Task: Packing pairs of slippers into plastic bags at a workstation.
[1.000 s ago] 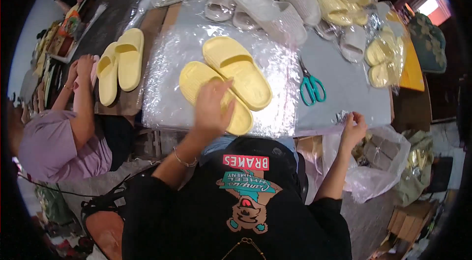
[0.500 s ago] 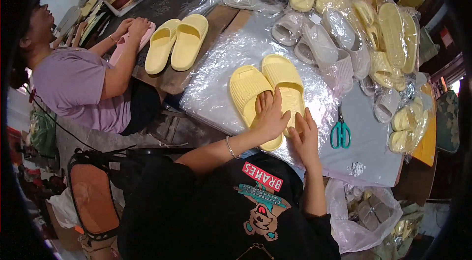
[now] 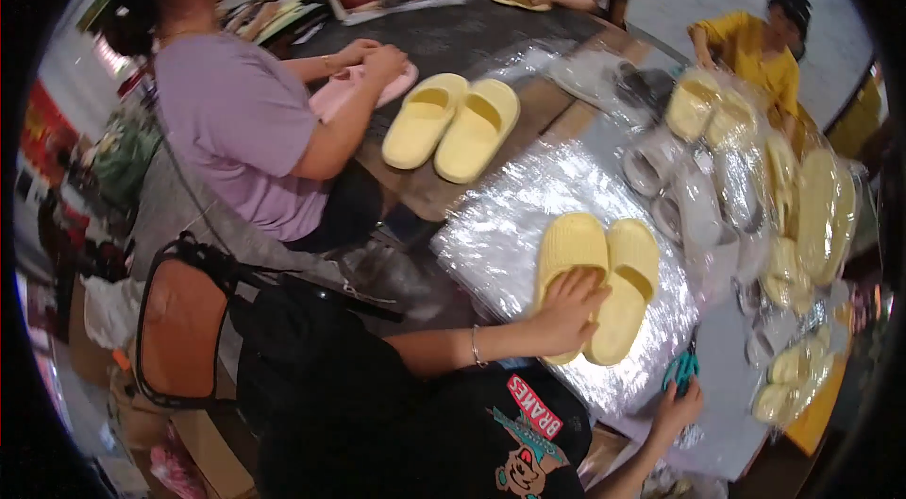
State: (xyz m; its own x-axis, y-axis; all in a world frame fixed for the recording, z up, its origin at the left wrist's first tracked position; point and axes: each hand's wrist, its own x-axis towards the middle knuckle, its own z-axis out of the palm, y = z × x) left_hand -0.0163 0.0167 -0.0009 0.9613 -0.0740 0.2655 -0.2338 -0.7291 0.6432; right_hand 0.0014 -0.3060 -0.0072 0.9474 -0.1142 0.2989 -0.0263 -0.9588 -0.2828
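Note:
A pair of ridged yellow slides lies on a stack of clear plastic bags before me: the left slide (image 3: 572, 236) and the right slide (image 3: 625, 315), close together with toes pointing away. My left hand (image 3: 570, 312) rests on the left slide, fingers loosely spread over its footbed by the strap, not wrapped round it. Teal-handled scissors (image 3: 681, 371) lie at the right of the bags. My right hand (image 3: 678, 407) has its fingertips closed on the scissors' handles. Plastic bags (image 3: 510, 206) show a shiny, wrinkled surface beneath the slides.
Another yellow pair (image 3: 477, 133) stands on the wooden table part at far left. Bagged grey and yellow slides (image 3: 713, 187) are heaped along the right. A co-worker in purple (image 3: 236, 112) handles a pink slide (image 3: 344, 93). Two others sit across the table.
My view has swung left and up. The right hand has left the right slide and reached the scissors. My left hand stays on the left slide; the slides now stand straighter.

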